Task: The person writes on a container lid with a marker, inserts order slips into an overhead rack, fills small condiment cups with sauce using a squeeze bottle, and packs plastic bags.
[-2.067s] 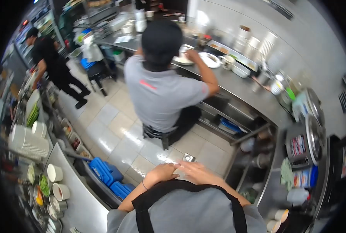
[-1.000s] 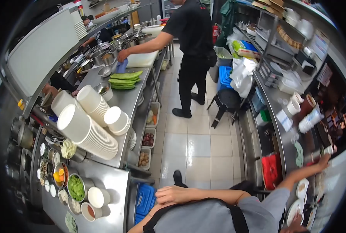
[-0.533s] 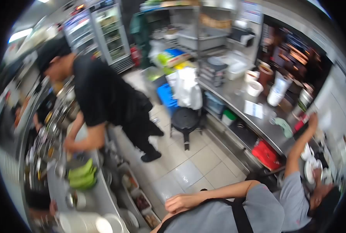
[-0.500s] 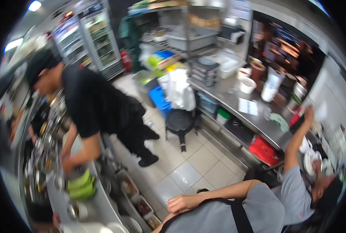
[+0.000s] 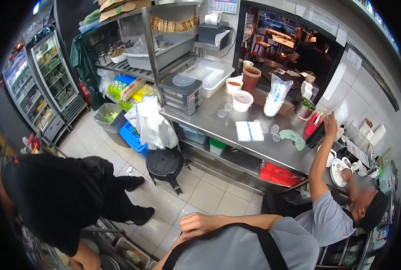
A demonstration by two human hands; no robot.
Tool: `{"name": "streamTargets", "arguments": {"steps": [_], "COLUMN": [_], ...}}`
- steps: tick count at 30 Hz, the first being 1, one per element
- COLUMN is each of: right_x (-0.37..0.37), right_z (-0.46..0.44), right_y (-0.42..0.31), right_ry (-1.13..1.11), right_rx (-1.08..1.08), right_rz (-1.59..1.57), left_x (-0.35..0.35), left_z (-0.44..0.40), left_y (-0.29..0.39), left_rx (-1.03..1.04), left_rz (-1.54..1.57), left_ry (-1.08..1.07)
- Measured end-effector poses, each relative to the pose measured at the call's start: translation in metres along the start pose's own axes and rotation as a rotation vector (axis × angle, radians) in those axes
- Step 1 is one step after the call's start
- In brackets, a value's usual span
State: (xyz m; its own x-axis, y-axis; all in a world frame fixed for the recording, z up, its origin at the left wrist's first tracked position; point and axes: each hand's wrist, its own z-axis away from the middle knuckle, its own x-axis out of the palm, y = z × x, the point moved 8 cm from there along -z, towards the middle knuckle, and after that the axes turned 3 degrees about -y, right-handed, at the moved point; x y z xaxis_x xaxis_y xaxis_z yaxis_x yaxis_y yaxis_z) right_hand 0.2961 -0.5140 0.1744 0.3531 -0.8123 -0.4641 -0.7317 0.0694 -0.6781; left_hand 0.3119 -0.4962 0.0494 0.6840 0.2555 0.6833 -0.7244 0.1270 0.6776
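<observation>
Your right hand [image 5: 198,223] rests curled closed over your left forearm [image 5: 171,250], seemingly holding nothing; your left hand is hidden. No handling shows under way: the black stool [image 5: 164,163] at eleven o'clock and surface [image 5: 214,128] at one stand untouched by you.

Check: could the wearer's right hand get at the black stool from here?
Probably not without stepping forward: the black stool stands low and ahead of the right hand, which is held close in. Tiled floor lies between, so nothing obvious blocks the way.
</observation>
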Motion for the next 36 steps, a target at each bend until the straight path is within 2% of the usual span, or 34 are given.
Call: {"name": "streamTargets", "arguments": {"steps": [3,5,6,7,8,11,12,13,14,16,18,21,22,23,24,26,28,30,31,32,34,36], "right_x": [-0.04,-0.081,-0.115,-0.154,-0.192,-0.321,-0.365,-0.411,-0.463,-0.567,-0.673,-0.8,-0.835,-0.853,-0.864,-0.888,-0.893,-0.905,-0.905,-0.901,-0.875,-0.872], "right_z": [-0.005,0.0,-0.007,-0.016,-0.019,-0.032,-0.038,-0.046,-0.052,-0.071,-0.085,-0.087,-0.079,-0.076,-0.078,-0.076,-0.079,-0.097,-0.107,-0.106,-0.117,-0.097], "right_y": [0.027,0.064,0.065,0.065,0.073,0.085,0.1,0.107,0.12,0.153,0.182,0.237,0.258,0.266,0.272,0.276,0.269,0.287,0.279,0.264,0.222,0.192], "right_ry": [0.141,0.178,0.264,0.35,0.403,0.617,0.666,0.714,0.683,0.767,0.942,1.016,1.085,1.154,1.17,1.284,1.312,0.988,0.849,0.856,0.655,0.625], "right_rx": [0.093,0.36,0.305,0.247,0.279,0.355,0.359,0.301,0.249,0.24,0.205,0.275,0.391,0.512,0.505,0.757,0.704,0.461,0.325,0.327,0.27,0.299], "right_rz": [0.006,0.267,0.321,0.376,0.389,0.531,0.321,0.368,0.726,0.507,0.666,0.732,0.751,0.765,0.769,1.174,1.141,0.549,0.509,0.509,0.431,0.463], "left_x": [-0.014,-0.028,-0.035,-0.044,-0.049,-0.093,-0.106,-0.122,-0.137,-0.157,-0.181,-0.204,-0.209,-0.211,-0.212,-0.215,-0.22,-0.218,-0.217,-0.216,-0.216,-0.213], "left_z": [-0.02,-0.032,-0.038,-0.046,-0.054,-0.076,-0.086,-0.094,-0.101,-0.116,-0.13,-0.154,-0.163,-0.173,-0.182,-0.207,-0.224,-0.237,-0.243,-0.249,-0.264,-0.281], "left_y": [0.033,0.054,0.067,0.081,0.096,0.164,0.178,0.194,0.21,0.241,0.274,0.321,0.337,0.349,0.362,0.402,0.413,0.419,0.419,0.418,0.406,0.39], "left_rx": [-0.007,-0.003,0.011,0.022,0.022,0.177,0.175,0.221,0.268,0.306,0.383,0.449,0.46,0.455,0.487,0.515,0.498,0.477,0.459,0.453,0.4,0.388], "left_rz": [0.01,0.02,0.016,0.013,0.008,-0.041,-0.051,-0.046,-0.04,-0.016,0.055,0.091,0.1,0.086,0.082,0.044,-0.006,-0.029,-0.045,-0.048,-0.042,-0.038], "left_ry": [-0.023,-0.02,-0.008,0.002,-0.008,0.181,0.17,0.191,0.214,0.211,0.245,0.277,0.295,0.286,0.275,0.243,0.245,0.253,0.261,0.26,0.29,0.268]}}
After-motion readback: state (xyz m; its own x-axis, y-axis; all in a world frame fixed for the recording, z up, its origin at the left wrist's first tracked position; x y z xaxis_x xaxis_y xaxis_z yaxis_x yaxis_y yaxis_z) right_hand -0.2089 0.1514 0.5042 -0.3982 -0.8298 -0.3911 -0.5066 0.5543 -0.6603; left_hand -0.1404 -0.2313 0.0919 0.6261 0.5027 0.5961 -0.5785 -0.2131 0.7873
